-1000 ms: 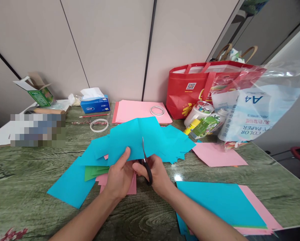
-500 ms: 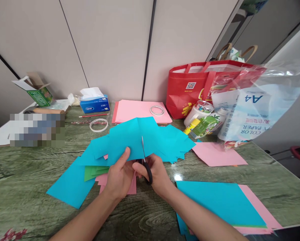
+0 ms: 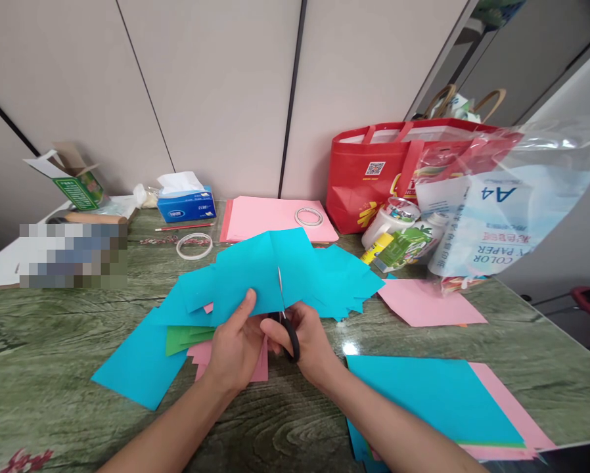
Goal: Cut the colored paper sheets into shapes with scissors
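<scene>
A creased sheet of blue paper (image 3: 246, 269) is pinched in my left hand (image 3: 236, 345), with the thumb on top and the fingers underneath. My right hand (image 3: 307, 341) grips black-handled scissors (image 3: 291, 338) by the loops. One blade lies over the blue sheet, pointing away from me along the middle crease; the other blade is hidden beneath the paper. Under and around the held sheet lie more blue pieces (image 3: 347, 282), green pieces (image 3: 189, 336) and pink pieces (image 3: 258, 364). A blue strip (image 3: 142, 358) sticks out at the left.
Stacked blue sheets (image 3: 433, 394) lie front right on the table. Behind are pink sheets (image 3: 270, 217), a tape roll (image 3: 194, 246), a tissue pack (image 3: 185, 203) and a red pencil (image 3: 184, 226). A red bag (image 3: 354, 177), glue stick (image 3: 378, 248) and clear A4 paper bag (image 3: 492, 217) stand right.
The scissor blade over the paper has shifted very slightly. Both hands and the blue sheet stay almost where they were.
</scene>
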Demonstrator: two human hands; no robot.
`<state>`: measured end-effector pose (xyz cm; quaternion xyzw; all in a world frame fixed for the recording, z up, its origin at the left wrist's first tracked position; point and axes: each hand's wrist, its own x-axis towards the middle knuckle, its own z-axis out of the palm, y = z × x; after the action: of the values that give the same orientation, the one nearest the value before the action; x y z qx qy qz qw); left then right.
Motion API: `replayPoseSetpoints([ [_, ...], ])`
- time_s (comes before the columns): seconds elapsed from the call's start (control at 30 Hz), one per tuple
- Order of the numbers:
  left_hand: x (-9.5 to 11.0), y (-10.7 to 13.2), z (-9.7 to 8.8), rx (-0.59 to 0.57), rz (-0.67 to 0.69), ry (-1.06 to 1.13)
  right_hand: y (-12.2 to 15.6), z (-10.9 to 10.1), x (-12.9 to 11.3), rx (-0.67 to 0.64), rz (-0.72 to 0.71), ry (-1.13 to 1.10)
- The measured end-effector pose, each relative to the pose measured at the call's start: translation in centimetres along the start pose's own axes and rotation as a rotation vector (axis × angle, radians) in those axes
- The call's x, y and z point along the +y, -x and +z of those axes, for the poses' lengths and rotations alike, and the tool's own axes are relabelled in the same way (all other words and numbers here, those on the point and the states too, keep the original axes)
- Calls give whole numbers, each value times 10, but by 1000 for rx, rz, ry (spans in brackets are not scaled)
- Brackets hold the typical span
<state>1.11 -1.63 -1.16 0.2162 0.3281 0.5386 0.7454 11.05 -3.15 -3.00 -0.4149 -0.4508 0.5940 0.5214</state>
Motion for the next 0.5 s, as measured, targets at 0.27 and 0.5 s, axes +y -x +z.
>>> replayPoseSetpoints([
  [0.27, 1, 2, 1, -10, -21, -12, -1, -1, 2, -4, 6, 0],
  [0.5, 1, 2, 0, -58, -56, -78, 0, -1, 1, 4, 12, 22],
])
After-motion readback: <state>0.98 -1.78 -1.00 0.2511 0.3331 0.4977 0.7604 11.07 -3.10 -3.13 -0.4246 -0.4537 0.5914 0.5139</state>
